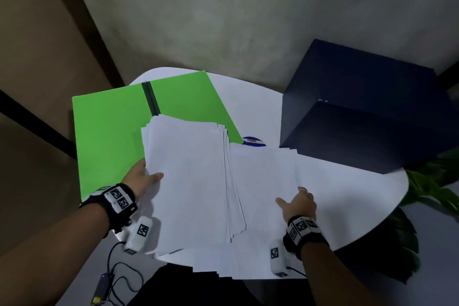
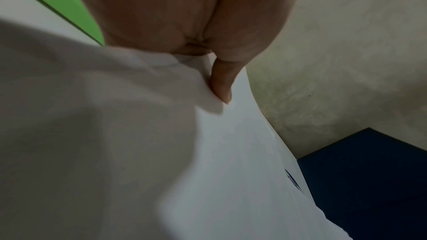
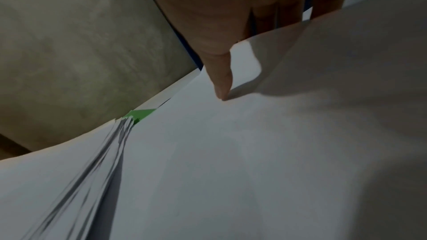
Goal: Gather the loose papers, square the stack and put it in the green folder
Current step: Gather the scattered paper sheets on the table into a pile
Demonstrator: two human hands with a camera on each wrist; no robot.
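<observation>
The green folder (image 1: 109, 131) lies open on the white round table (image 1: 347, 206), at the back left. My left hand (image 1: 146, 176) grips an uneven stack of white papers (image 1: 188, 181) by its left edge, thumb on top; the stack is lifted and covers part of the folder. In the left wrist view the thumb (image 2: 221, 83) presses on the top sheet (image 2: 138, 134). My right hand (image 1: 295, 199) pinches the right edge of loose sheets (image 1: 263, 181) lying beside the stack, with the thumb (image 3: 220, 79) on top and the fingers (image 3: 286, 12) under the sheet. More sheets (image 1: 223, 263) overhang the near table edge.
A dark blue box (image 1: 360, 112) stands on the back right of the table, close to the loose sheets. A small blue disc (image 1: 253, 143) peeks out between folder and box. Green plant leaves (image 1: 432, 181) are beyond the right rim. Cables (image 1: 111, 278) hang at lower left.
</observation>
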